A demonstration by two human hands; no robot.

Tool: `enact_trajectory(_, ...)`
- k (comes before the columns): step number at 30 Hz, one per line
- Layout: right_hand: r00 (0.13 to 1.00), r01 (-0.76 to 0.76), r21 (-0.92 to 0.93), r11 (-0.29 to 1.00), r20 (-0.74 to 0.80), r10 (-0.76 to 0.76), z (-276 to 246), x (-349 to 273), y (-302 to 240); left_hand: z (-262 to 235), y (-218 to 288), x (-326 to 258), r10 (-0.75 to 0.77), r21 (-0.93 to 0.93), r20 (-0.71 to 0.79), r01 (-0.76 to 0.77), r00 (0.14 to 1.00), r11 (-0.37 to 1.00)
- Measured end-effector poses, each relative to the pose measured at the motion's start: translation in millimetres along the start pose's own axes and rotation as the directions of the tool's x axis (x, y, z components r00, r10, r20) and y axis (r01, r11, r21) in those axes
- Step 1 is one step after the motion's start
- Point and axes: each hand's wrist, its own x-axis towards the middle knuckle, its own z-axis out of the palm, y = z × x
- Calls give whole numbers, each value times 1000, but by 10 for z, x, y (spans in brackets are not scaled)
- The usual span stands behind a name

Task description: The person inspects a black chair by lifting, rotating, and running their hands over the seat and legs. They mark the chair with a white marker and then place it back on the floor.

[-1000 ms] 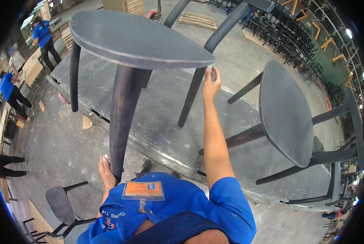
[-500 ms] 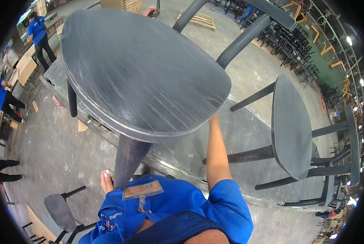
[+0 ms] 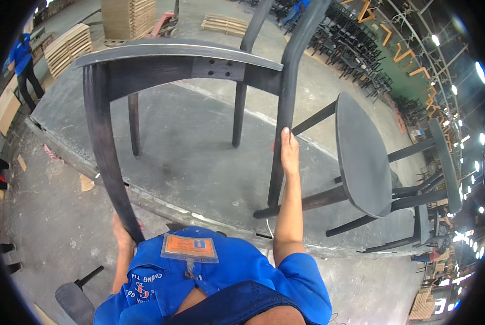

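Observation:
A black wooden chair [image 3: 166,70] stands tilted in front of me, its seat almost edge-on and its side rail facing me. Dark holes dot a corner of that rail. Low on the nearest front leg [image 3: 104,151], my left hand [image 3: 124,230] is closed round the wood, its fingers partly behind the leg. Higher up, my right hand [image 3: 289,149] grips the back leg below the seat, thumb laid along it. Under the chair spreads a grey worktable [image 3: 194,162]. A second black chair [image 3: 364,157] lies on its side at the right, close to my right forearm.
Another dark chair [image 3: 74,300] is at lower left. Stacked pallets [image 3: 69,47] and a red pallet jack [image 3: 164,24] stand beyond the table. A person in blue [image 3: 23,62] is at far left. Many black chairs [image 3: 340,51] crowd the back right.
The chair has turned: its seat top faced me before, and now its side rail and legs do. My right hand, formerly hidden beneath the seat, now shows on the back leg.

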Motion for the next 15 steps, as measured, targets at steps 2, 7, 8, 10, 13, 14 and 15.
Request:
enact_trajectory(2,997,-6,21,1000,-78,7,96,-62,-169,-3,335,238,80,1,-2,-80,997,997)
enact_trajectory(7,988,-70,-126,990,-144,52,285,152,-328,157,887,463,164,110,-3,-163,986,981)
enact_trajectory(8,989,-43,-146,988,-144,22,312,232,-339,200,937,481,196,111,4,-195,981,975)
enact_trajectory(10,987,-84,-178,981,-152,57,361,362,-365,251,1007,529,236,124,12,-235,972,964)
enact_trajectory(13,944,107,-379,919,-251,-214,374,543,-490,279,1037,587,267,145,26,-268,963,953)
enact_trajectory(14,915,144,-436,888,-283,-287,358,576,-547,275,1048,598,263,153,46,-267,964,951)
enact_trajectory(15,936,158,-410,898,-227,-268,300,664,-652,265,1063,610,242,127,79,-251,967,960)
